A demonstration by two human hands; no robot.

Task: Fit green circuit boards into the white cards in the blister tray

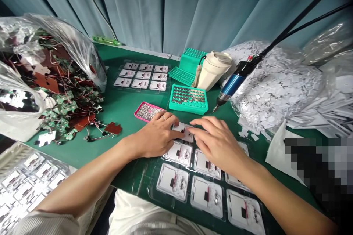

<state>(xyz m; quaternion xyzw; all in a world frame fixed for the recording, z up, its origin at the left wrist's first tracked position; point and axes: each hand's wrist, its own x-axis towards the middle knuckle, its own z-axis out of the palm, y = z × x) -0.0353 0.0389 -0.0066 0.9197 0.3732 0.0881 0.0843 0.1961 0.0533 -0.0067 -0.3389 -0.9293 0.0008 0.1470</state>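
My left hand (161, 134), with a ring on one finger, has its thumb and index finger at the edges of a small white plastic casing (182, 129) in the back row of a clear tray (150, 191). Over the same casing my right hand (216, 139) stretches out its fingers, apart, with the fingertips at its right side. Whether they touch it I cannot tell. Nearer me lie several similar casings (173, 181), each with a dark rectangle and a reddish strip. A pink tray (135, 113) of tiny metal parts sits just beyond my left hand.
A green rack (190, 109) holds round metal cells. An electric screwdriver (230, 86) hangs at right, tip low. Behind are a cream cup (216, 68) and another tray of casings (118, 87). Bagged circuit boards (63, 106) stand left; bagged white pieces (275, 77) stand right.
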